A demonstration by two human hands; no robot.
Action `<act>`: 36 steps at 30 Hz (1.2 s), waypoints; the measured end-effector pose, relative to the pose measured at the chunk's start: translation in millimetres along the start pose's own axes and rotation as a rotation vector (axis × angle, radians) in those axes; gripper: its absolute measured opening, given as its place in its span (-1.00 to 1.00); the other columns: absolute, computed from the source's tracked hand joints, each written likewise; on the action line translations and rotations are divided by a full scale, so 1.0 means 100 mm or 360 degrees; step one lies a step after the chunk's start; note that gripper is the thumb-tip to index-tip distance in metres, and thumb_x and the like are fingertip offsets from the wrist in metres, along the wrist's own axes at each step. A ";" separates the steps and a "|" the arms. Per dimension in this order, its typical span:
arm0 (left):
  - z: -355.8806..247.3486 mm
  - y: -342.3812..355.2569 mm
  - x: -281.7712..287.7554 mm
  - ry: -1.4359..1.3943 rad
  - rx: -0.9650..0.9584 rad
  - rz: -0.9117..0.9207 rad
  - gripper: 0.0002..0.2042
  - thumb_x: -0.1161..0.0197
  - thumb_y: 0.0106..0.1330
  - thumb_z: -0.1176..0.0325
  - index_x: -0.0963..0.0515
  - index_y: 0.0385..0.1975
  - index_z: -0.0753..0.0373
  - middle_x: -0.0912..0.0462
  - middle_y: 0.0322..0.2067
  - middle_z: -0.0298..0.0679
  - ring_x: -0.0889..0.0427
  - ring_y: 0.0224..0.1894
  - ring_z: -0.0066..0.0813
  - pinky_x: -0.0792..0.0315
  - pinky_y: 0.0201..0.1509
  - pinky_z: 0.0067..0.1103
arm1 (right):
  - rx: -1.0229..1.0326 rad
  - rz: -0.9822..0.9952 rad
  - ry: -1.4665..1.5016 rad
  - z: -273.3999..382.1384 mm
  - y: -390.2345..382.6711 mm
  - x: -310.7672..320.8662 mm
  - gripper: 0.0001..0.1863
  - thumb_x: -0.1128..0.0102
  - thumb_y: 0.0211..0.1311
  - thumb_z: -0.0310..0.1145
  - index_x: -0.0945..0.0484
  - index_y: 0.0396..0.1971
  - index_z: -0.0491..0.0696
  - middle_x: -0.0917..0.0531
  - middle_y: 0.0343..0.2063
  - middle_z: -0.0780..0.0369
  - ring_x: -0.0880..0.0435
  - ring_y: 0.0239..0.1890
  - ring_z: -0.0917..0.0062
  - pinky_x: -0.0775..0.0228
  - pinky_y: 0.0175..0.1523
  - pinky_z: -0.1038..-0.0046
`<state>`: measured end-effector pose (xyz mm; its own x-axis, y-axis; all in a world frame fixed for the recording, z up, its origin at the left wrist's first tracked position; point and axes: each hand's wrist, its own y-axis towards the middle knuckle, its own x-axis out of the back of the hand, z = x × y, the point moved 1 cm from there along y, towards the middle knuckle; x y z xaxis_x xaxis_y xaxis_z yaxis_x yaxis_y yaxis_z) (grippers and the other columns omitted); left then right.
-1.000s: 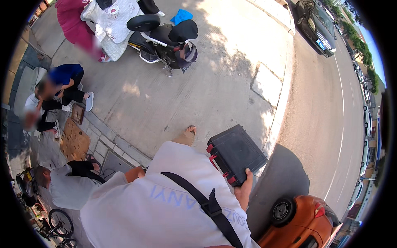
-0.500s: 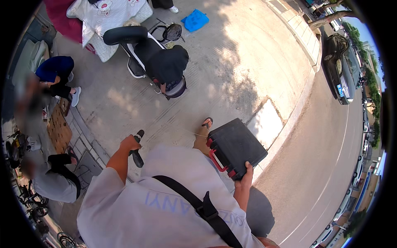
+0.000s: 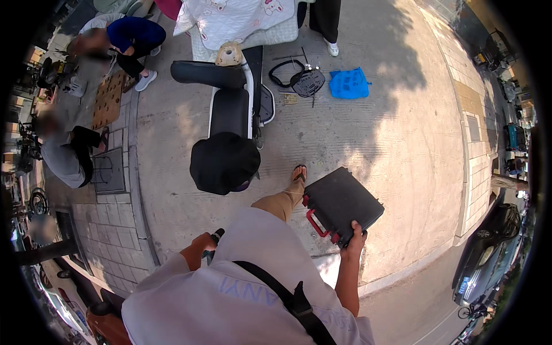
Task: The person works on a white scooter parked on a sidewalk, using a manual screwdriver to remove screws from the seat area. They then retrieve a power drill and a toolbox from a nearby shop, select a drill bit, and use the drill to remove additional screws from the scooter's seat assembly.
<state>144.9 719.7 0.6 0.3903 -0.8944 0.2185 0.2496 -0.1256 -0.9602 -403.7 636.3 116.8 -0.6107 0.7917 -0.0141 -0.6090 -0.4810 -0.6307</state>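
My right hand (image 3: pixel 353 240) grips the near edge of a black plastic case (image 3: pixel 345 204) with red latches and a red handle, carried beside my right leg. My left hand (image 3: pixel 201 244) is closed on a black tool (image 3: pixel 217 236), partly hidden by my white shirt. Ahead stands a scooter with a long black seat (image 3: pixel 230 112), a black cover (image 3: pixel 224 164) over its near end and a quilt (image 3: pixel 207 23) at its far end. Beside it on the concrete lie a dark bag with loose metal pieces (image 3: pixel 307 80) and a blue plastic bag (image 3: pixel 348 83).
At the left, two or more people sit along the paving, one in blue (image 3: pixel 132 37), one in grey (image 3: pixel 63 155). A person in black trousers (image 3: pixel 322 20) stands beyond the scooter. Black cars (image 3: pixel 483 253) and a curb (image 3: pixel 417 273) are at the right.
My view has swung round from the road toward the scooter, which now sits straight ahead. The black tool in my left hand is less exposed than half a second ago. The case stays in my right hand.
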 end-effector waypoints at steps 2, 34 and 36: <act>-0.51 0.03 -0.06 -0.0119 0.0012 0.0045 -0.28 -0.53 0.00 -0.02 -0.65 0.18 0.26 -0.73 0.13 -0.02 -0.70 0.20 -0.07 -0.57 0.22 -0.31 | -0.0016 0.0115 -0.0080 0.37 0.55 -0.30 -0.04 -0.47 0.10 -0.29 -0.12 0.42 -0.30 -0.51 0.15 -0.06 -0.66 0.07 0.20 -0.64 0.10 0.20; -6.73 1.73 3.33 -0.2572 -0.0578 -0.0801 -0.71 -0.49 0.26 0.39 -0.54 -0.13 0.28 -0.67 -0.32 -0.26 -0.65 -0.36 -0.52 -0.57 -0.27 -0.49 | -0.0149 0.0927 -0.0712 0.14 8.10 -3.56 0.15 -0.55 0.05 -0.24 0.00 0.54 -0.25 -0.51 0.22 -0.06 -0.56 0.20 0.23 -0.42 0.31 0.30; -6.95 2.21 3.44 -0.2723 -0.0650 -0.0649 -0.71 -0.50 0.27 0.38 -0.56 -0.11 0.28 -0.67 -0.32 -0.28 -0.65 -0.36 -0.52 -0.59 -0.27 -0.48 | -0.0155 0.0967 -0.0597 -0.10 8.43 -3.46 0.09 -0.50 0.10 -0.28 -0.01 0.55 -0.22 -0.51 0.22 -0.04 -0.56 0.20 0.26 -0.44 0.31 0.31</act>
<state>-281.7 86.0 -257.6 0.8172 0.5690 0.0916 0.4460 -0.5236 -0.7259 -700.5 -38.9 -417.9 -0.9705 0.2041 -0.1280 -0.0695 -0.7459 -0.6624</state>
